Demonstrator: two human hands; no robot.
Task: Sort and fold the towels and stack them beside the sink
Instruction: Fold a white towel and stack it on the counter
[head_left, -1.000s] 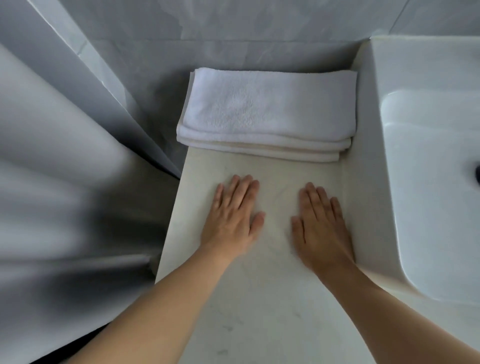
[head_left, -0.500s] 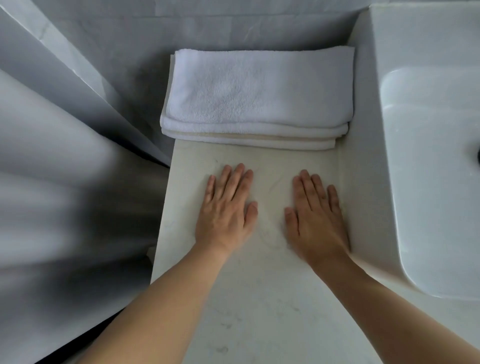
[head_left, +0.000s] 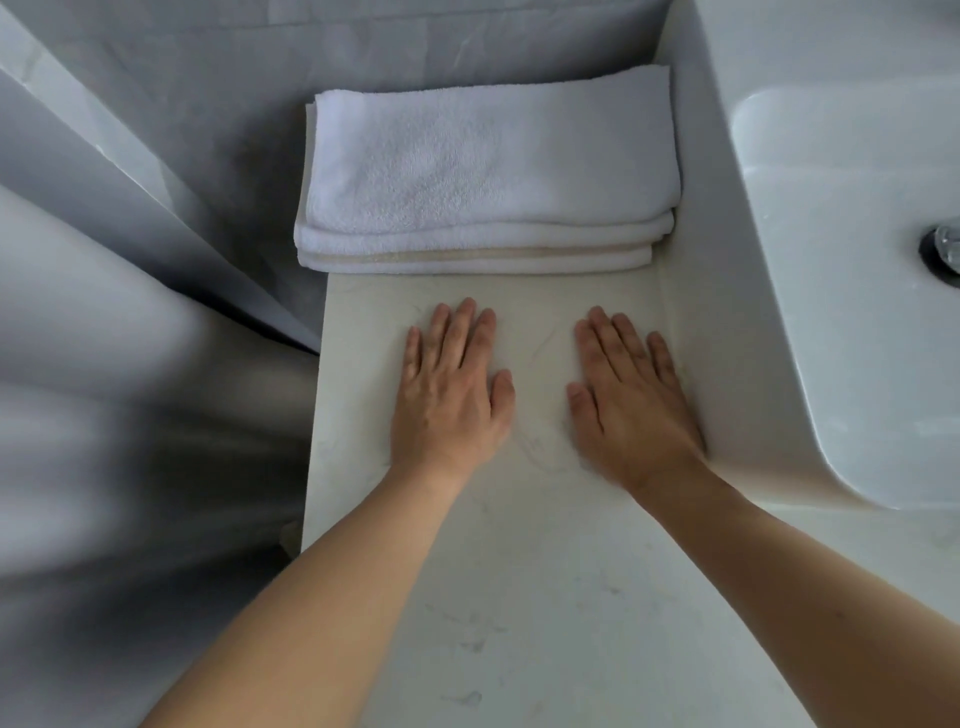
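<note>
A stack of folded towels lies at the back of the pale stone counter, against the wall and just left of the white sink. The top towels are white; a cream layer shows in the front edge. My left hand rests flat on the counter in front of the stack, fingers straight, holding nothing. My right hand lies flat beside it, close to the sink's side wall. Neither hand touches the towels.
Grey tiled wall runs behind the counter. A blurred grey surface fills the left side below the counter's edge. A metal drain fitting shows in the sink basin at the right edge.
Both hands stay flat on the counter in the same pose. The view has shifted slightly, so the towels and the hands sit a little differently in frame and the drain comes into sight.
</note>
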